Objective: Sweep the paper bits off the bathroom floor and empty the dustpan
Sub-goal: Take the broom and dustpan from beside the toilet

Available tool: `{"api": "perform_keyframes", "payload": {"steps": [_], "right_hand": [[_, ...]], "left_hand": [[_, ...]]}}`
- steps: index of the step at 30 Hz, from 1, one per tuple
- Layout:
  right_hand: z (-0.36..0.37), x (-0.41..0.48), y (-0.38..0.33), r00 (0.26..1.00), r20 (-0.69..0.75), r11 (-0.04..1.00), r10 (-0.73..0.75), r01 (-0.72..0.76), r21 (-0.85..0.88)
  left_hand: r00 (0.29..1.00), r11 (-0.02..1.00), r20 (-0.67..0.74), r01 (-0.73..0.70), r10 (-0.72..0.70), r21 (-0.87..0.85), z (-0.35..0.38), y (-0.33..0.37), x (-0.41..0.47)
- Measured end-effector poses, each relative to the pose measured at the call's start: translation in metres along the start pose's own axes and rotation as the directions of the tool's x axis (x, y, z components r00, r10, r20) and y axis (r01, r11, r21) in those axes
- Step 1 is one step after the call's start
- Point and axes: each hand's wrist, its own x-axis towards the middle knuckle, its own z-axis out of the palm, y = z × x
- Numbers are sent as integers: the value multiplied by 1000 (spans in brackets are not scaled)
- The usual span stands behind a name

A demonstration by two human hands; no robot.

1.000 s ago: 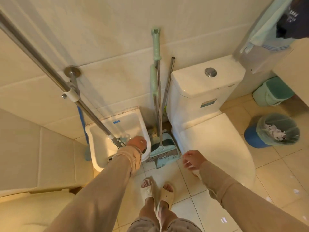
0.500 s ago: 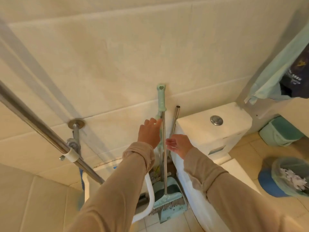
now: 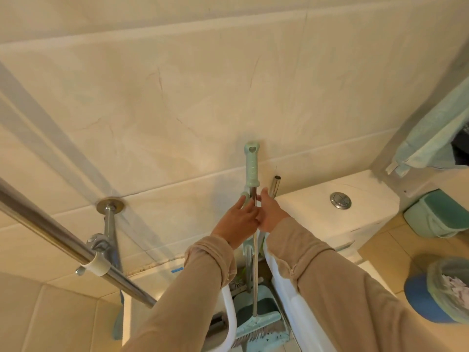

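A broom with a mint green grip [image 3: 251, 166] and a metal shaft leans upright against the tiled wall, between a white basin and the toilet. Its head [image 3: 256, 329] rests on the floor in front of a green dustpan [image 3: 266, 304]. Just below the grip, my right hand [image 3: 272, 212] wraps around the shaft from the right, thumb up. From the left, my left hand [image 3: 237, 221] lies with fingers stretched against the shaft and the top of the dustpan's green handle [image 3: 244, 198], which it mostly hides.
A bare metal tube [image 3: 276, 185] stands right of the broom. The white toilet tank [image 3: 317, 212] is close on the right. Beyond it are a green bin [image 3: 436, 214] and a blue lined bin [image 3: 418, 301] holding paper. A steel rail [image 3: 50, 229] crosses at left above a white floor basin [image 3: 229, 313].
The view has tilted up along the wall. Both hands rose from near the floor to the broom shaft and have come together on it under the green grip.
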Motion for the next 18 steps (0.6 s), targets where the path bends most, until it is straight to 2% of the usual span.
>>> {"api": "perform_keyframes", "payload": {"steps": [2, 5, 8, 10, 11, 13, 15, 17, 18], "right_hand": [[-4, -5, 1, 998, -70, 1000, -8, 9, 7], [-19, -24, 6, 990, -138, 1000, 7, -7, -6], [-46, -50, 24, 995, -63, 996, 80, -76, 55], [-63, -70, 40, 992, -53, 990, 113, -108, 90], [-69, -79, 48, 988, -44, 978, 149, -140, 152], [-79, -100, 64, 973, -38, 910, 228, -199, 364], [-80, -119, 75, 965, -51, 823, 256, -190, 536], [-86, -136, 87, 956, -38, 702, 290, -186, 687], [-91, -144, 94, 949, -21, 615, 315, -188, 766]], "left_hand": [[997, 992, -13, -69, 71, 109, -6, 3, -5], [977, 978, 124, -184, 171, 100, -13, 12, -9], [946, 955, 232, -262, 226, 139, -30, 24, -14], [890, 906, 350, -375, 293, 195, -41, 38, -17], [876, 907, 379, -385, 300, 173, -45, 45, -17], [885, 933, 341, -356, 318, 54, -57, 59, -19], [866, 894, 323, -435, 382, 110, -70, 68, -21], [869, 881, 364, -425, 334, 206, -75, 73, -30], [883, 900, 357, -389, 304, 196, -75, 77, -33]]}}
